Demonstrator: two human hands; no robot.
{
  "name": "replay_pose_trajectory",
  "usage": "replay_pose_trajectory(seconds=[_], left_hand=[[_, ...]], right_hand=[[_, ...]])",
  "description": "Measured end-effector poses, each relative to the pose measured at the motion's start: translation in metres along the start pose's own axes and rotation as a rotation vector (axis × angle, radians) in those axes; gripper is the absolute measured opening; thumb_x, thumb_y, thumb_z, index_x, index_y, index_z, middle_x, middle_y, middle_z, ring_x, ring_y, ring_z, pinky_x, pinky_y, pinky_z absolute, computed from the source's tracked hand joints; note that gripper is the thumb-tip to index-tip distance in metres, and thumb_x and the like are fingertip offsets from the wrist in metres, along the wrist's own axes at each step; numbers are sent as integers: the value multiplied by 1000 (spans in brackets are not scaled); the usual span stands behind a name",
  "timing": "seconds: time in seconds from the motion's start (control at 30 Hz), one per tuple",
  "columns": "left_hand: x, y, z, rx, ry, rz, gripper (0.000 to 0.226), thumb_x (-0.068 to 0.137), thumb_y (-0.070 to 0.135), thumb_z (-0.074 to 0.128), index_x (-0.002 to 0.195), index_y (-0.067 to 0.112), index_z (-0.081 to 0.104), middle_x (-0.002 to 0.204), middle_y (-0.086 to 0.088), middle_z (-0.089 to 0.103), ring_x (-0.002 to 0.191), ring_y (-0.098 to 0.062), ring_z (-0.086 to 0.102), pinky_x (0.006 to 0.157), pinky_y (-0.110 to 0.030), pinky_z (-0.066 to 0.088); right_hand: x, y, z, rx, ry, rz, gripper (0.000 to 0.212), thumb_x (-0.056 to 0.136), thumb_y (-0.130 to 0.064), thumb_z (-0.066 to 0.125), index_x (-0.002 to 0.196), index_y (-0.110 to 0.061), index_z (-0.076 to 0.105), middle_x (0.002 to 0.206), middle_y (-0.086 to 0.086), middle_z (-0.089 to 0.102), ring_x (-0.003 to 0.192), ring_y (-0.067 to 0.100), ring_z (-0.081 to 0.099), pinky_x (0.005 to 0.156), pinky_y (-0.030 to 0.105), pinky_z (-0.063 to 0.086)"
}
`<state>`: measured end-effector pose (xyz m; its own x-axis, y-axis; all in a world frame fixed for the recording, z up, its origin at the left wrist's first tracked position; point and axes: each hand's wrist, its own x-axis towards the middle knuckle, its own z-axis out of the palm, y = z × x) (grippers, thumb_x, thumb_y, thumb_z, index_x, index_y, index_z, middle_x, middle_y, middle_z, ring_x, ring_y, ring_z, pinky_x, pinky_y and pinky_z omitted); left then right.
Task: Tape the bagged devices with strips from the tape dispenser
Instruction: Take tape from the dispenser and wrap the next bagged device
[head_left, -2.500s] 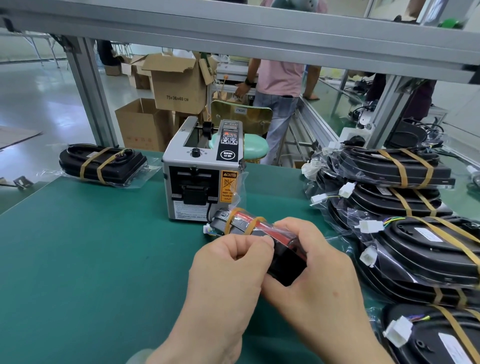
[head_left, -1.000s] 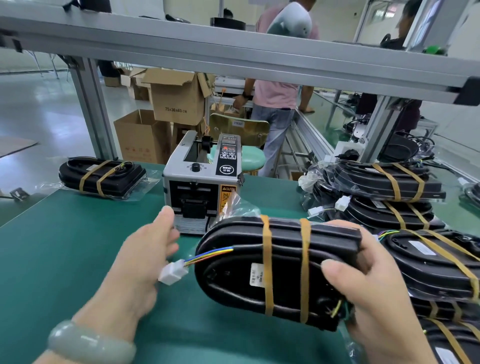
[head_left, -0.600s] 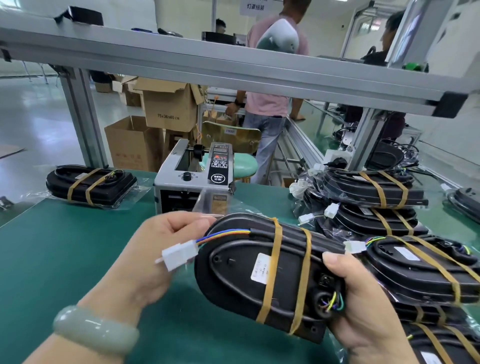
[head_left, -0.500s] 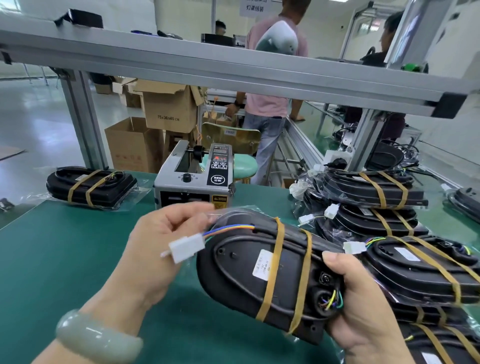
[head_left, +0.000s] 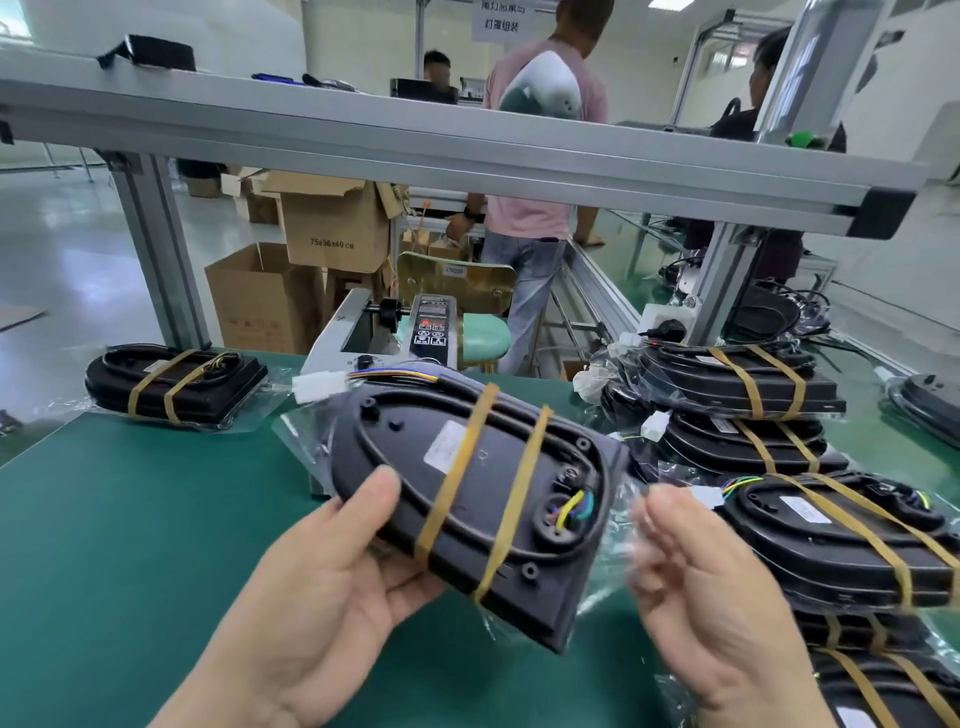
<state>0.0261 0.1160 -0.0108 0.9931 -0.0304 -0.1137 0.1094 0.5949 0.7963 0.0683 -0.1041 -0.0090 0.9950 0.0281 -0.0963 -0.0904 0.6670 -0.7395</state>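
While the green table (head_left: 104, 519) carries a pile of taped bagged devices (head_left: 727, 384) at right and the tape dispenser (head_left: 431, 332) behind, the held device (head_left: 498, 467), bearing two strips, is gripped by the left hand (head_left: 311, 587); the blurred right hand (head_left: 701, 587) is beside its bag, grip unclear. No untaped device shows.

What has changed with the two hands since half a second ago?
The left hand released the white connector and now holds the bagged device from below. The right hand, blurred, let go of the device's end. The tape dispenser and taped stack stayed put.
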Motion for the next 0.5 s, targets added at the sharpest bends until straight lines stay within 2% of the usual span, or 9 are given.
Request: replay_pose_trajectory(seconds=[0.07,0.1,0.13,0.2,0.27,0.33,0.37,0.43,0.5], left_hand=[[-2,4,-5,-8,-12,7,50,70,36,62,112,10,71,113,-22,69,87,-32,71,74,-45,60],[-3,4,-5,-15,-27,4,49,70,36,62,111,10,71,114,-21,69,88,-32,71,75,-47,59],[-4,3,-6,-28,-41,3,48,71,35,61,111,11,71,114,-21,68,89,-32,71,75,-47,59],[-4,0,-5,-43,-38,30,48,75,34,58,115,11,69,116,-21,67,92,-34,70,76,-48,59],[-3,-1,-7,-37,-14,99,48,78,32,54,120,11,65,118,-21,67,95,-35,69,78,-49,58],[-2,2,-9,-41,2,168,47,82,31,51,123,12,64,120,-19,66,97,-33,69,79,-47,58],[-2,6,-10,-50,5,202,47,83,31,50,124,13,63,121,-18,66,98,-32,69,80,-46,58],[-2,11,-15,-58,25,268,47,85,30,48,126,13,61,123,-16,66,102,-32,68,82,-47,57],[-3,15,-18,-17,63,319,47,86,29,47,128,13,59,123,-15,66,103,-33,67,85,-51,54]], right_hand=[[0,-4,-2,-24,33,-34,12,78,-20,63,67,-15,62,60,-1,57,40,4,43,38,13,36],[-1,-1,-2,14,-2,10,17,76,-29,66,73,-12,66,67,3,63,47,8,54,45,18,46],[-2,4,0,67,-71,100,34,75,-39,69,85,-7,71,82,12,70,65,19,68,58,31,56],[-8,14,6,82,-303,308,71,68,-58,75,114,-4,68,117,26,64,104,42,64,82,57,54],[-12,23,8,-21,-571,429,83,70,-57,76,131,-5,55,132,27,54,112,42,59,85,53,55],[-14,22,10,-155,-633,411,70,79,-46,74,131,-4,54,120,24,61,90,31,69,60,27,58],[-13,23,9,-223,-594,367,60,80,-39,74,125,-2,59,106,21,67,71,23,70,46,17,49],[-10,25,7,-377,-436,273,40,80,-24,76,107,4,67,78,20,67,40,13,57,33,13,32],[-9,28,8,-569,-353,184,19,80,-17,73,92,-3,72,72,19,70,34,12,50,33,14,28]])
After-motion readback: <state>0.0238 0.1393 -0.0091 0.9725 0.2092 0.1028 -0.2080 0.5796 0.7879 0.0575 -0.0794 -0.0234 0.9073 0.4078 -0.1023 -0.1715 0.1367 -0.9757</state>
